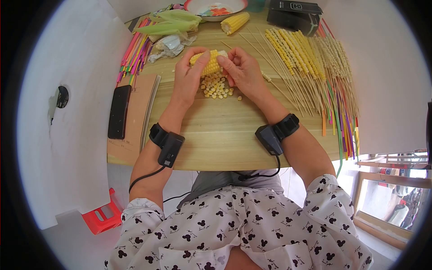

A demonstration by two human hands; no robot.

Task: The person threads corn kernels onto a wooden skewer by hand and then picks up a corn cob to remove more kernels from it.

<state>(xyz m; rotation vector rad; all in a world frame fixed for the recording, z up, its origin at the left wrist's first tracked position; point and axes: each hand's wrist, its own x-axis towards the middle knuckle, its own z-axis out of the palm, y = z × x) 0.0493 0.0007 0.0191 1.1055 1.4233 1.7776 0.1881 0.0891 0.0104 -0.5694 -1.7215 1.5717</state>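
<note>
Both hands hold a yellow corn cob (pixel 209 64) above the wooden table (pixel 216 130). My left hand (pixel 189 72) wraps around its left side, thumb along the top. At the pale right end of the cob, my right hand (pixel 245 72) has its thumb and fingers pinched; whether a kernel is between them is hidden. Directly below lies a pile of loose kernels (pixel 218 87), with one or two a little apart to the right.
Kernel-threaded skewers (pixel 297 51) and bare sticks lie at the right, over colored strips. A second cob (pixel 235 23), green husks (pixel 173 22), an enamel basin (pixel 213 17) and a black box (pixel 294 15) sit at the back. A phone (pixel 119 111) rests on a brown folder (pixel 143 99) at the left.
</note>
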